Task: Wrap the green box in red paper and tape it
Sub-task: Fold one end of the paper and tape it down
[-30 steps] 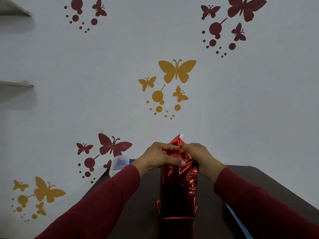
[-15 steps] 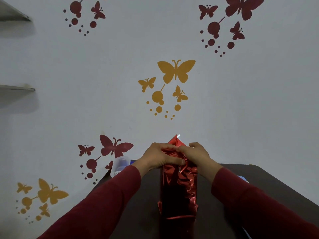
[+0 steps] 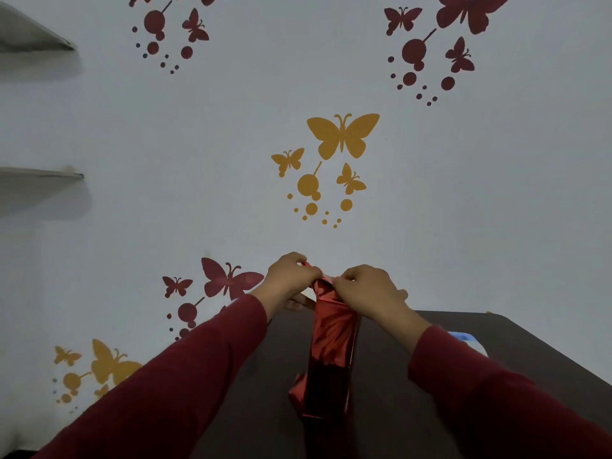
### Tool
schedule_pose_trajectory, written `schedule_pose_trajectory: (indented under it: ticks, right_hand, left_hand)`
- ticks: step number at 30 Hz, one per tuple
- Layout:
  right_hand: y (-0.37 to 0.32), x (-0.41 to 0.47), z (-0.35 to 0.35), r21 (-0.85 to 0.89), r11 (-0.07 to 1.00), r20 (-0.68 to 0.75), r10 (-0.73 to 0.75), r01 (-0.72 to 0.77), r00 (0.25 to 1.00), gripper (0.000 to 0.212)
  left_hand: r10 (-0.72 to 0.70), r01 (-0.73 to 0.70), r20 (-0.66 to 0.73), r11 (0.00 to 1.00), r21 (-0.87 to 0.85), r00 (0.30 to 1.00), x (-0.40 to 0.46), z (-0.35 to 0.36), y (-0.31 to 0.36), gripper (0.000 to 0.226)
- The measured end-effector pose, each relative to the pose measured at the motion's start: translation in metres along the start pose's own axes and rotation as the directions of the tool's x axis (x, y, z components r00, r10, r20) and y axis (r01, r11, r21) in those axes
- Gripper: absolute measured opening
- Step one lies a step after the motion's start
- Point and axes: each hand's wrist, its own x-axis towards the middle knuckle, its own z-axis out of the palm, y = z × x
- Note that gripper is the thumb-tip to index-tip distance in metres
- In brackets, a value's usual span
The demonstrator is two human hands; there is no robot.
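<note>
I've got both hands, left hand [image 3: 291, 276] and right hand [image 3: 366, 286], pinching the red paper [image 3: 332, 339] at the box's far end, folding it shut; next probably needs tape.

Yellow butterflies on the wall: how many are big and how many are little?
Big butterflies: 2
Little butterflies: 4
Total: 6 yellow butterflies
</note>
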Motion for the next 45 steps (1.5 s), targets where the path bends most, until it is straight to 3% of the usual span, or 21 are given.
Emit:
schedule_pose_trajectory:
  ticks: [2,6,9,13,18,20,23,27,29,33,37,39,42,45]
  right_hand:
    - [-0.008,-0.008,0.007,-0.091,0.996,-0.016,-0.020,0.019,1.000,0.058]
    - [-0.011,-0.016,0.025,-0.300,0.953,-0.068,-0.059,0.036,0.996,0.084]
    - [-0.006,-0.017,0.034,-0.271,0.959,-0.137,-0.121,0.081,0.983,0.064]
    - [-0.004,-0.019,0.038,-0.175,0.979,-0.112,-0.120,0.100,0.986,0.048]
    - [-0.002,-0.020,0.040,-0.120,0.986,-0.091,-0.128,0.117,0.988,0.046]
    - [-0.002,-0.021,0.039,-0.083,0.990,-0.087,-0.125,0.118,0.988,0.044]
    - [0.000,-0.022,0.037,-0.030,0.990,-0.103,-0.142,0.139,0.985,0.038]
    - [0.004,-0.022,0.032,0.023,0.987,-0.097,-0.155,0.158,0.983,0.037]
    - [0.005,-0.023,0.031,0.041,0.985,-0.091,-0.163,0.167,0.982,0.042]
    - [0.006,-0.025,0.032,0.059,0.985,-0.077,-0.158,0.162,0.985,0.046]
    - [0.007,-0.026,0.032,0.092,0.983,-0.054,-0.151,0.156,0.987,0.047]
    - [0.006,-0.027,0.030,0.096,0.982,-0.042,-0.161,0.164,0.986,0.046]
    - [0.009,-0.026,0.025,0.126,0.982,0.000,-0.141,0.140,0.990,0.041]
    - [0.014,-0.020,0.022,0.172,0.978,0.035,-0.127,0.120,0.991,0.035]
  left_hand:
    - [-0.015,0.015,-0.053,1.000,0.005,0.998,0.003,-0.001,0.003,0.021]
    - [-0.030,0.025,-0.121,0.999,-0.037,0.992,0.007,-0.005,0.007,0.023]
    - [-0.034,0.031,-0.074,0.999,-0.041,0.997,0.005,-0.011,0.005,0.014]
    - [0.029,-0.031,-0.047,0.998,-0.051,0.998,0.008,-0.025,-0.001,0.022]
    - [0.185,-0.140,-0.155,0.955,0.261,0.970,0.007,-0.027,-0.002,0.008]
    - [0.269,-0.185,-0.174,0.903,0.388,0.948,0.009,-0.029,0.000,0.007]
    - [0.402,-0.297,-0.092,0.795,0.528,0.911,0.007,-0.031,0.005,0.008]
    - [0.575,-0.416,0.089,0.466,0.781,0.813,0.000,-0.034,0.016,0.012]
    - [0.573,-0.399,0.122,0.388,0.831,0.811,-0.002,-0.035,0.022,0.009]
    - [0.567,-0.347,0.092,0.361,0.866,0.819,-0.006,-0.034,0.033,0.022]
    - [0.498,-0.315,0.035,0.490,0.813,0.866,-0.006,-0.038,0.046,0.029]
    - [0.479,-0.344,0.082,0.490,0.801,0.874,-0.009,-0.044,0.053,0.030]
    - [0.550,-0.445,0.169,0.419,0.791,0.818,-0.017,-0.055,0.061,0.027]
    - [0.476,-0.575,0.355,0.474,0.667,0.804,-0.021,-0.062,0.063,0.038]
